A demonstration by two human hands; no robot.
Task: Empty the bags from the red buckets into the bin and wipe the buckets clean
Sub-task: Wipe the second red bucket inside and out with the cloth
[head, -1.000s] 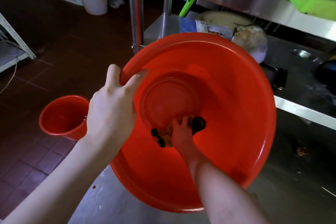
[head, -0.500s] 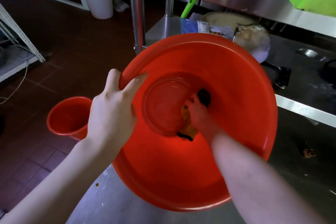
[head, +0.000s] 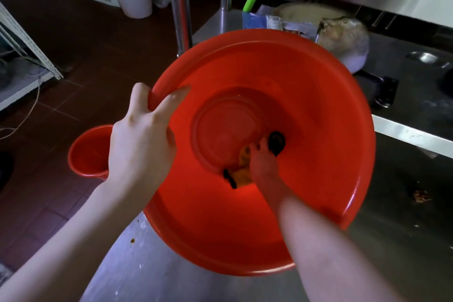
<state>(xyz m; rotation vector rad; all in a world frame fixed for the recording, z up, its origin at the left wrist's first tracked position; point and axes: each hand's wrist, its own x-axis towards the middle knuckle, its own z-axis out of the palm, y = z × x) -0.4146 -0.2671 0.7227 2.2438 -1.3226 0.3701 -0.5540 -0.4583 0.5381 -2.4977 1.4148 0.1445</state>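
The big red bucket (head: 318,154) is tipped with its mouth toward the camera over the left edge of the steel table (head: 171,277); whether its base rests on the table cannot be told. It is smooth, glossy plastic with a rolled rim, sloping walls and a round bottom marked by a raised ring, and it bears no label that shows. The left hand (head: 142,135) holds the rim on the side toward the table's left edge, its grip closed over the lip with one digit lying inside the wall and the others curled outside. The right hand (head: 263,162) reaches deep inside, its grip bunched round a yellow cloth (head: 242,174) with black trim, pressed where the bottom meets the wall. A smaller red bucket (head: 85,152) stands upright on the tiled floor (head: 73,44) just off the table's left edge, partly hidden by the left hand. Beyond the big bucket, near the far edge, lie some packets (head: 282,23) whose print is too blurred to read.
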